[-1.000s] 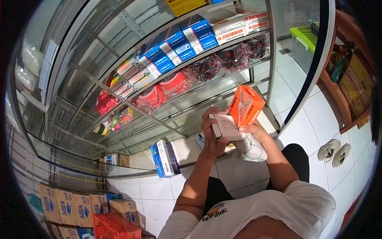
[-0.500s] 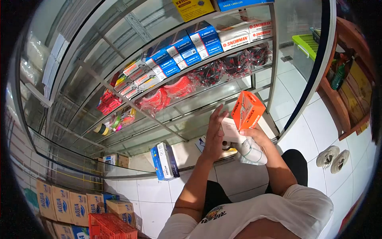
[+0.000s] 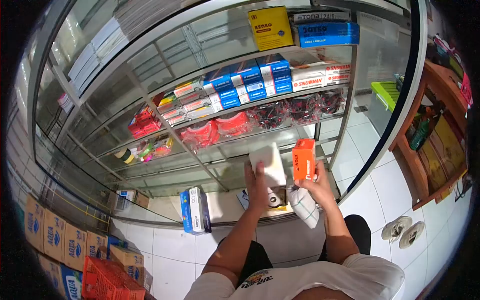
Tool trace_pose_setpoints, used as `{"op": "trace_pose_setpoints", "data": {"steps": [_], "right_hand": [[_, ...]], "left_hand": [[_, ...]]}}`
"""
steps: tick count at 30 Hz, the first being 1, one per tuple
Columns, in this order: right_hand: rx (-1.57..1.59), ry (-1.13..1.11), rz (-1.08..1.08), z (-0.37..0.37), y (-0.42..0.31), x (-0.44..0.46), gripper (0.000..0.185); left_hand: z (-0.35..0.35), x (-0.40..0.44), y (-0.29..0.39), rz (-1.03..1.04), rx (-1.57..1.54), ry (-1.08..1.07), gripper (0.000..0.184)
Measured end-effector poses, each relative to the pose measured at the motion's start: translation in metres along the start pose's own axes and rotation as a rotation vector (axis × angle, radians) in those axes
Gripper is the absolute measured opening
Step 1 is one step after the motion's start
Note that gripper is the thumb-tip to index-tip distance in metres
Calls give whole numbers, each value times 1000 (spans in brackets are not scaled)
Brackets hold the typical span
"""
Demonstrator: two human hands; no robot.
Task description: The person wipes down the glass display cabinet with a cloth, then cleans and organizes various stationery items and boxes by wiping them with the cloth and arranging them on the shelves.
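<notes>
My left hand [image 3: 257, 184] is closed on a plain white box [image 3: 270, 164], held tilted in front of the lower shelves. To its right, my right hand [image 3: 318, 186] grips a small orange box [image 3: 304, 160] marked INDEX, upright, with a gap between the two boxes. A whitish checked cloth [image 3: 304, 206] hangs just below my right hand; its upper part is hidden behind the fingers. Under the hands, on the cabinet's bottom ledge, lies a partly hidden yellow-and-white item [image 3: 275, 201] with a dark round mark.
A glass cabinet holds blue-and-white boxes [image 3: 246, 82], Snowman marker boxes [image 3: 308, 81] and wrapped red rolls [image 3: 234, 123]. A blue-and-white box [image 3: 195, 210] stands on the ledge. Aqua cartons [image 3: 55, 235] and a red crate [image 3: 110, 280] are lower left; shoes [image 3: 404, 231] lie right.
My left hand has closed on the white box and moved it left, away from the orange box. The orange box has turned upright and lowered in my right hand. The camera view has shifted.
</notes>
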State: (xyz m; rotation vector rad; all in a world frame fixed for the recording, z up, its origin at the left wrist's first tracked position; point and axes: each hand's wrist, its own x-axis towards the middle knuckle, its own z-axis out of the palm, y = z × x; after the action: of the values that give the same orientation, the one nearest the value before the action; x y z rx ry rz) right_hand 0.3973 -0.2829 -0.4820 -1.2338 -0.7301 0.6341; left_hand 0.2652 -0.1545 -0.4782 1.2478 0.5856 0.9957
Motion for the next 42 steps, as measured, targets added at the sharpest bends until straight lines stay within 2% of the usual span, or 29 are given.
{"op": "trace_pose_setpoints", "data": {"steps": [1, 5, 10, 16, 20, 21, 25, 26, 30, 35, 42], "right_hand": [[-7, -7, 7, 4, 1, -1, 51], [-438, 157, -104, 18, 7, -5, 54], [-624, 212, -210, 42, -13, -19, 61], [-664, -48, -182, 27, -32, -20, 61], [-526, -426, -317, -3, -45, -12, 54], [-526, -424, -308, -3, -46, -14, 54], [-36, -40, -432, 2, -51, -17, 49], [-36, -31, -429, 0, -52, -17, 49], [-354, -243, -556, -8, -59, -19, 49], [-446, -268, -562, -9, -58, -21, 45], [-400, -264, -629, -3, -56, -22, 41]], "left_hand": [[0, 0, -2, -5, -6, 10, 38], [7, 0, -22, 255, 249, 7, 45], [20, -12, -39, 307, 90, -179, 53], [7, -12, -18, 276, 131, -232, 67], [-23, -2, -22, 214, -38, -373, 79], [-24, -4, -20, 206, -40, -374, 79], [-20, -12, -3, 519, 224, -550, 87], [-17, -14, 3, 514, 223, -558, 87], [-3, -20, 28, 559, 373, -657, 91], [-3, -24, 33, 586, 481, -663, 96], [0, -23, 28, 691, 440, -614, 96]]}}
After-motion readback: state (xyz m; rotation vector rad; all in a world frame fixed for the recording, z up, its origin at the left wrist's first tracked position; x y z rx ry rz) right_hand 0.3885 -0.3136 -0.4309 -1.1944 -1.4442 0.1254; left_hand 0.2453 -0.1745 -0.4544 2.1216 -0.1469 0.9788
